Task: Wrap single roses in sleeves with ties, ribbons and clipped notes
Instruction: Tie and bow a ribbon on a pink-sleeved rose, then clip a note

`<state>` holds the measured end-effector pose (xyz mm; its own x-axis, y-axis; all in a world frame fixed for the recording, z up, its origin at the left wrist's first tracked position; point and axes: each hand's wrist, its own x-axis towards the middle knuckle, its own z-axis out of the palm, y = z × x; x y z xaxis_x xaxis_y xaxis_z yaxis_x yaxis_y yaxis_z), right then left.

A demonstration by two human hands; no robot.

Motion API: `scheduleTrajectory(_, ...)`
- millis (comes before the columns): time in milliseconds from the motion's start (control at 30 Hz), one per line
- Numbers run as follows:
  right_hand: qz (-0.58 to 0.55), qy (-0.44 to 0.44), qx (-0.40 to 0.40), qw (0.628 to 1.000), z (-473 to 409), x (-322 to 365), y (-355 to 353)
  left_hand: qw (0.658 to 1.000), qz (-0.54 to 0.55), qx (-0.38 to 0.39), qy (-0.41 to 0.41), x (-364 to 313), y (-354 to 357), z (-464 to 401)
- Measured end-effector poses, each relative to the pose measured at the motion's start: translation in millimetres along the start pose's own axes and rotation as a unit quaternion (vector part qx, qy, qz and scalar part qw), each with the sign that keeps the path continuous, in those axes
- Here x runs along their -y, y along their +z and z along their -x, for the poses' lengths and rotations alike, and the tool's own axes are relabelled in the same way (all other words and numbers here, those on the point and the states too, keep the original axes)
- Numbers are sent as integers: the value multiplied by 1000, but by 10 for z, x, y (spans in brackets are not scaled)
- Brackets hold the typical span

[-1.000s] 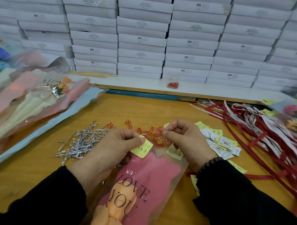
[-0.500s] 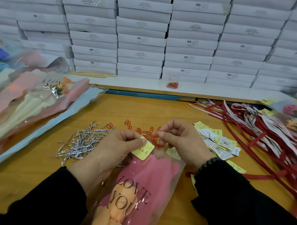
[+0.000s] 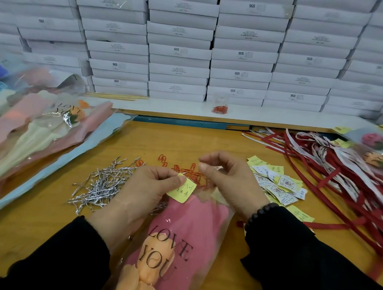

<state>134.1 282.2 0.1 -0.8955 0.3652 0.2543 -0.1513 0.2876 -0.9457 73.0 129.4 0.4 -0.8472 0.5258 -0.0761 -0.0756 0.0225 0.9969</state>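
A yellow wooden table (image 3: 51,222) fills the near scene, and behind it a white shelf (image 3: 275,116) carries a wall of white boxes (image 3: 179,50) stacked in at least six columns, too many to count. One small clear bag of red clips (image 3: 220,107) sits on the shelf. At the left lies a fanned pile of wrapped roses (image 3: 33,124) in pink, cream and blue sleeves; their number cannot be told. In the middle, one pink sleeve (image 3: 182,238) printed "LOVE YOU" holds an orange rose (image 3: 152,259) and lies between the two black-sleeved arms. The left hand (image 3: 138,193) pinches one yellow note (image 3: 182,189) against the sleeve's far edge. The right hand (image 3: 228,181) hovers just beside it, thumb and forefinger curled together; whether they pinch a clip cannot be told. Loose red clips (image 3: 191,169) lie scattered just beyond the hands, a heap of silver ties (image 3: 103,182) to the left, a heap of notes (image 3: 276,183) to the right, and a tangle of red and white ribbons (image 3: 338,173) at the far right.
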Motion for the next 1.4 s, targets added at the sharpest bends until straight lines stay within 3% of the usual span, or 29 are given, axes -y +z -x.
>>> scheduleTrajectory(100, 75, -56, -15, 995, -16, 50, -60, 1000, 25, -8, -11, -4, -8, -5)
scheduleTrajectory(233, 62, -54, 100, 992, 6, 104, -52, 999, 34, -1, -14, -13, 9, -4)
scheduleTrajectory(400, 15, -25, 122, 992, 1, 66, -67, 999, 32, 9, -19, -15, 5, -2)
scheduleTrajectory(633, -34, -12, 120, 992, 6, 36, -42, 999, 25, 17, -24, -19, 7, 3)
scheduleTrajectory(833, 1, -43, 39, 998, -26, 24, -46, 1000, -8, 19, -9, -25, 6, 16)
scheduleTrajectory(1400, -27, -15, 67, 997, -16, 54, -19, 1000, -27, 8, 3, -32, 27, 38)
